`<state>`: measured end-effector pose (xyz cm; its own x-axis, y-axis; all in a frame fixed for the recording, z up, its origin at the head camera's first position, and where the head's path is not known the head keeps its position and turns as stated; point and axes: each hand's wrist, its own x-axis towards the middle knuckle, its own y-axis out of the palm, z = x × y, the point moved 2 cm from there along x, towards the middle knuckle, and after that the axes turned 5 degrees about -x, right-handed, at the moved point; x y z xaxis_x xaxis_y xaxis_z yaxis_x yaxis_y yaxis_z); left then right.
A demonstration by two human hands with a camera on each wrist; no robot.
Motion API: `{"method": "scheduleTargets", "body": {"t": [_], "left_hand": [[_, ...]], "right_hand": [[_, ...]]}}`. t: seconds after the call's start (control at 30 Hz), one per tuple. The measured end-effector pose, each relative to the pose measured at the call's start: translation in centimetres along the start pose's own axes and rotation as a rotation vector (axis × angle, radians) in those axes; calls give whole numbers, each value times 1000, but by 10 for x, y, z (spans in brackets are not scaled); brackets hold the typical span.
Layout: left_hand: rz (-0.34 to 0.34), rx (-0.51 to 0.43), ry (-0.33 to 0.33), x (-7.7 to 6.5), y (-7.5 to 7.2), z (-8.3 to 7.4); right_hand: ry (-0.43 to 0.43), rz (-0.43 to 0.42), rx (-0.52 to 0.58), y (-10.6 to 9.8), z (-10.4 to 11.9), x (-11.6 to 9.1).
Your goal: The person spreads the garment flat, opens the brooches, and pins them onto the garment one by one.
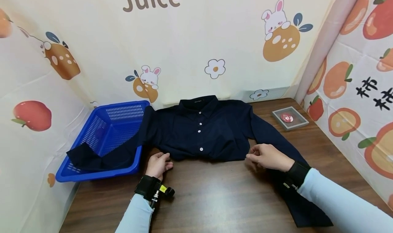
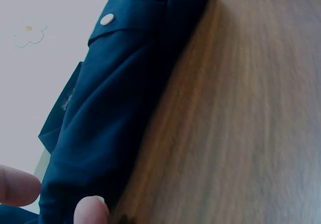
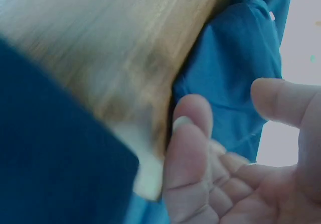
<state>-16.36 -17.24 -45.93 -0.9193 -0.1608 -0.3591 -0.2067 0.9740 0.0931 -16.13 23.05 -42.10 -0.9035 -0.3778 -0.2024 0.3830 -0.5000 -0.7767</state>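
A dark navy button-up shirt point(image 1: 199, 134) lies front up on the table, collar at the far side, its lower edge drawn up into a short bunched body. One sleeve point(image 1: 122, 154) runs left into the blue basket; the other sleeve point(image 1: 276, 141) slants right and toward me, partly under my right forearm. Beside the shirt's lower left corner is my left hand point(image 1: 158, 164), its thumb and a fingertip apart in the left wrist view. At the lower right corner hovers my right hand point(image 1: 267, 157); the right wrist view shows its thumb spread away from loosely bent fingers, nothing between them.
A blue plastic basket point(image 1: 139, 158) with perforated walls stands at the left, against the shirt. Toward the back right of the wooden table point(image 1: 208, 195) lies a small grey square frame point(image 1: 290, 118) with a red round piece in it. Printed cloth hangs behind and at both sides.
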Motion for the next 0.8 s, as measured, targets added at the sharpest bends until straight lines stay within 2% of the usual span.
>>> {"method": "scheduleTargets", "body": {"t": [0.1, 0.27, 0.47, 0.57, 0.63, 0.73, 0.8], "left_hand": [[22, -13, -14, 1, 3, 1], [55, -48, -18, 3, 8, 2], [51, -90, -13, 6, 10, 4], [53, -90, 4, 7, 12, 2], [69, -83, 17, 9, 13, 2], [89, -66, 26, 12, 15, 2], [95, -49, 29, 13, 15, 2]], "right_hand": [[119, 60, 131, 9, -6, 8], [256, 44, 370, 21, -11, 17], [399, 22, 833, 28, -16, 25], [432, -14, 1017, 28, -17, 27], [420, -41, 1102, 28, -17, 29], [399, -71, 1192, 28, -15, 30], [390, -60, 1228, 29, -14, 30]]}}
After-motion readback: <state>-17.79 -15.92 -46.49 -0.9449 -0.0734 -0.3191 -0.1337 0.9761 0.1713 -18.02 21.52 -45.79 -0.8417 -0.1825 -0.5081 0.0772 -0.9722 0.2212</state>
